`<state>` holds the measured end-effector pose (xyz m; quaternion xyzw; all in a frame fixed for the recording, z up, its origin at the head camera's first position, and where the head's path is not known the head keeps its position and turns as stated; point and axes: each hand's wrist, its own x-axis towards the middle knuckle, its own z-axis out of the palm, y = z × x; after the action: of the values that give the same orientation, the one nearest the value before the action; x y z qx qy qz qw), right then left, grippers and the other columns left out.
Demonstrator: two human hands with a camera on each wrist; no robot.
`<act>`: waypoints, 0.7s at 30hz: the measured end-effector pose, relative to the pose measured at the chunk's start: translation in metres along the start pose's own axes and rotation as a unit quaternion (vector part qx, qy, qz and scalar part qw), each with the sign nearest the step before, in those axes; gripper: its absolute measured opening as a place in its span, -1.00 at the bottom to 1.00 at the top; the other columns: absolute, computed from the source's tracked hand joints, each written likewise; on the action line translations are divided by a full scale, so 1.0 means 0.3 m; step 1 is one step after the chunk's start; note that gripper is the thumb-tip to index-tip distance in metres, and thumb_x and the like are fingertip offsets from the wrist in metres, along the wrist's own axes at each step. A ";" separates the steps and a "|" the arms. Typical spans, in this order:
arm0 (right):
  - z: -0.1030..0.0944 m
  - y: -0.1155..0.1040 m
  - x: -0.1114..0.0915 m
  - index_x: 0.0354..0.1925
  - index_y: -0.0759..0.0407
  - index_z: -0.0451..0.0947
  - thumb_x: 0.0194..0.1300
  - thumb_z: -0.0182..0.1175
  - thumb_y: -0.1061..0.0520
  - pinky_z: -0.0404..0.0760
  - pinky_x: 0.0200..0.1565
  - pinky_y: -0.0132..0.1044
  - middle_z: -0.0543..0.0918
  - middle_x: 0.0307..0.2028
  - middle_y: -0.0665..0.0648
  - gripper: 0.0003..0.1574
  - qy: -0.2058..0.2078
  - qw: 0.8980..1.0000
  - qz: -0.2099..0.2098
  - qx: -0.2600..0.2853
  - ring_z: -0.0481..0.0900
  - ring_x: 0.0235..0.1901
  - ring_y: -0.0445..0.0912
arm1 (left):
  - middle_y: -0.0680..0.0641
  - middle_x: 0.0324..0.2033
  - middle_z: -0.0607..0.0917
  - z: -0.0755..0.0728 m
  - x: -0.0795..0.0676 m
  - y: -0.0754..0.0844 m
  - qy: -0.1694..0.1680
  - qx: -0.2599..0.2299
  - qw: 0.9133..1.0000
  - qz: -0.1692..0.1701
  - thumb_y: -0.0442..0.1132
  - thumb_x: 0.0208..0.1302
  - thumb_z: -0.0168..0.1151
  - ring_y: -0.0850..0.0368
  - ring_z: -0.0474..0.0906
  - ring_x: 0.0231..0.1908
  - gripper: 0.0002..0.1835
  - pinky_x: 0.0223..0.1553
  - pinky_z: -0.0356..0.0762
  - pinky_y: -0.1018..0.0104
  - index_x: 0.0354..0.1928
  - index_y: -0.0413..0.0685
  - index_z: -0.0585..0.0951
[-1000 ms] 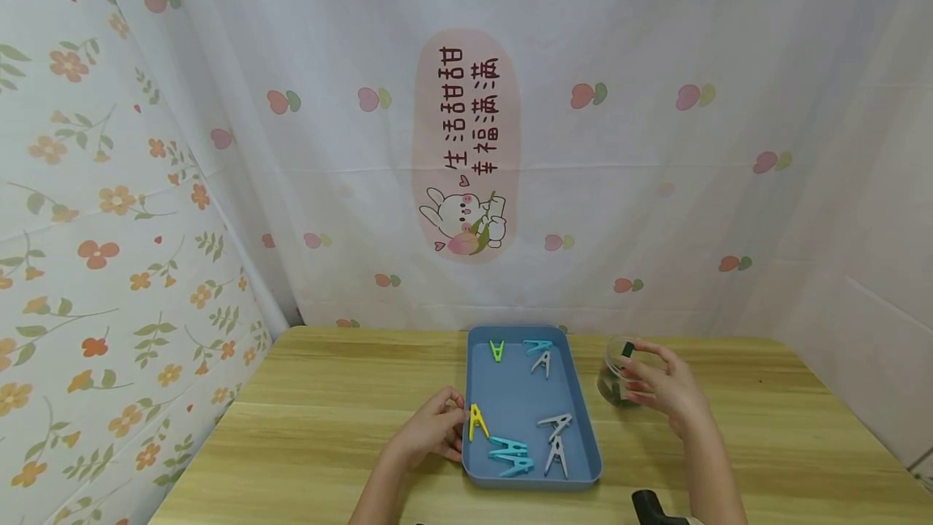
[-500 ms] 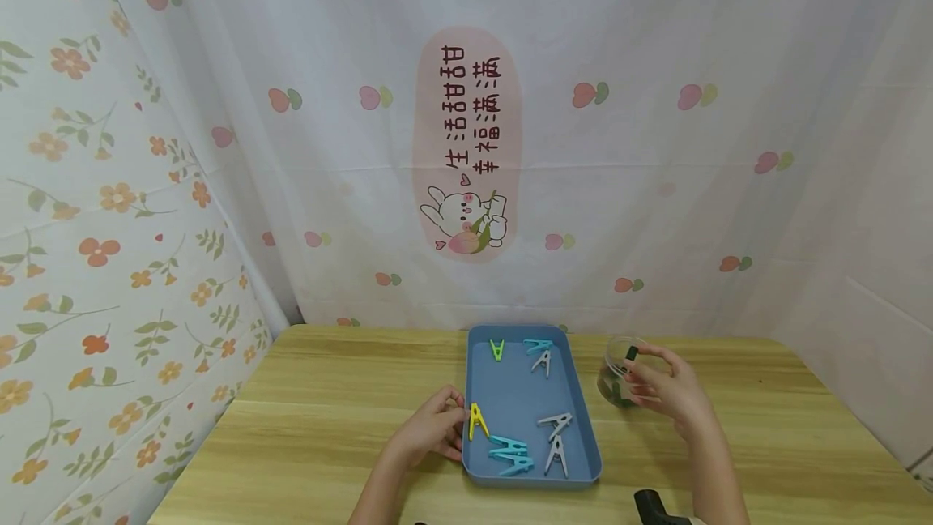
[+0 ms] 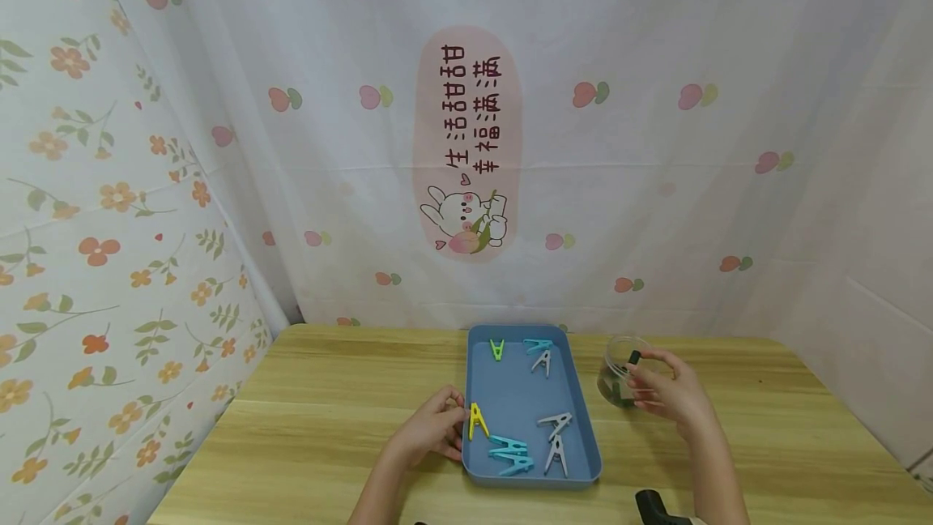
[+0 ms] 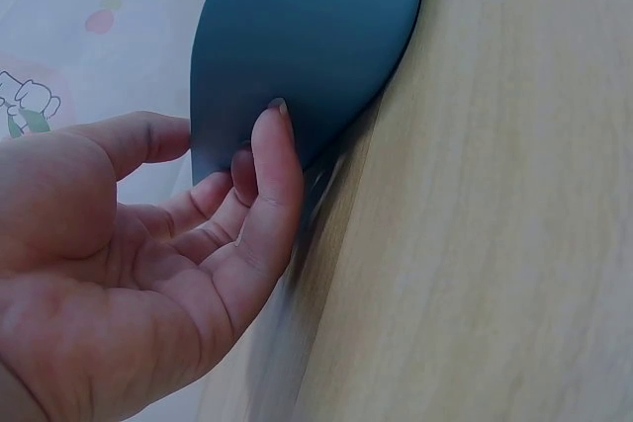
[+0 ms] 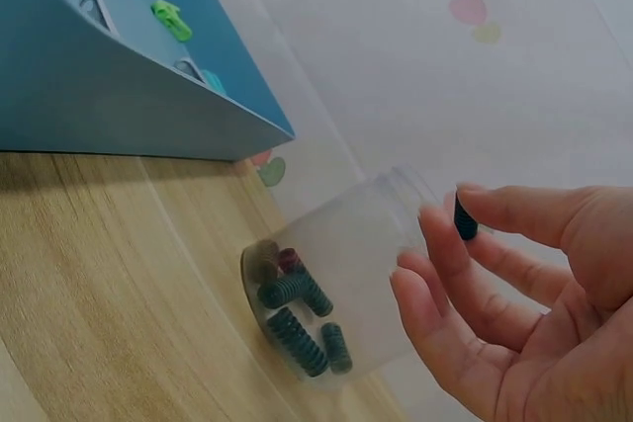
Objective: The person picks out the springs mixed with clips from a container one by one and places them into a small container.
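Observation:
My left hand [image 3: 432, 429] holds the left wall of a blue tray [image 3: 512, 392]. In the left wrist view the thumb meets the tray's rim and bent fingers [image 4: 277, 180] lie on the outer wall. Between thumb and fingertips my right hand [image 3: 676, 392] pinches a small dark green ribbed cylinder [image 5: 465, 216], like a short coil spring. It is held at the mouth of a clear plastic jar [image 5: 361, 244], with some fingers close to the jar's rim. Several similar ribbed pieces [image 5: 297, 341] and a dark red one [image 5: 289, 261] lie inside the jar.
Spread-legged clothespins lie in the tray: a yellow one [image 3: 477, 421], a green one [image 3: 497, 350], several light blue ones [image 3: 516, 465] and several grey ones [image 3: 556, 457]. A black object [image 3: 651, 505] shows at the front edge of the wooden table [image 3: 350, 395]. Patterned curtains hang behind and left.
My right hand has shifted slightly to the right with the ribbed cylinder, which now leans more. The left hand, tray and jar stay put.

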<state>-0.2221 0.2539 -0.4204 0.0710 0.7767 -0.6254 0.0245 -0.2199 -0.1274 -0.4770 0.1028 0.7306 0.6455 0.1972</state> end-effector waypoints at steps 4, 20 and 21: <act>-0.002 0.005 0.003 0.56 0.40 0.00 0.63 0.12 0.12 0.77 -0.25 -0.31 0.76 -0.38 -0.05 -0.20 0.003 1.000 0.004 0.002 0.73 -0.39 -0.16 | -0.07 -0.38 0.56 -0.001 0.002 -0.003 -0.002 0.000 1.000 0.001 -0.28 0.51 0.04 0.10 0.54 -0.50 -0.87 -0.47 0.66 0.33 -0.05 -0.15 0.34; 0.013 0.002 0.020 0.55 0.37 0.10 0.58 0.18 0.08 0.77 -0.33 -0.29 0.76 -0.43 0.01 -0.19 0.044 0.999 0.026 -0.019 0.74 -0.44 -0.15 | -0.06 -0.41 0.56 0.002 0.001 0.001 -0.001 0.003 1.000 0.005 -0.28 0.52 0.04 0.11 0.53 -0.51 -0.88 -0.48 0.65 0.34 -0.06 -0.15 0.35; 0.014 0.001 0.022 0.54 0.37 0.12 0.57 0.18 0.08 0.77 -0.34 -0.29 0.76 -0.43 0.01 -0.20 0.048 0.998 0.028 -0.021 0.74 -0.45 -0.15 | -0.06 -0.41 0.56 0.003 0.001 0.001 0.000 0.003 1.000 0.006 -0.28 0.51 0.04 0.12 0.53 -0.51 -0.88 -0.48 0.65 0.35 -0.06 -0.15 0.35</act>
<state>-0.2289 0.2503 -0.4225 0.1222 0.7876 -0.6040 0.0059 -0.2197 -0.1265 -0.4767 0.1084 0.7320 0.6443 0.1931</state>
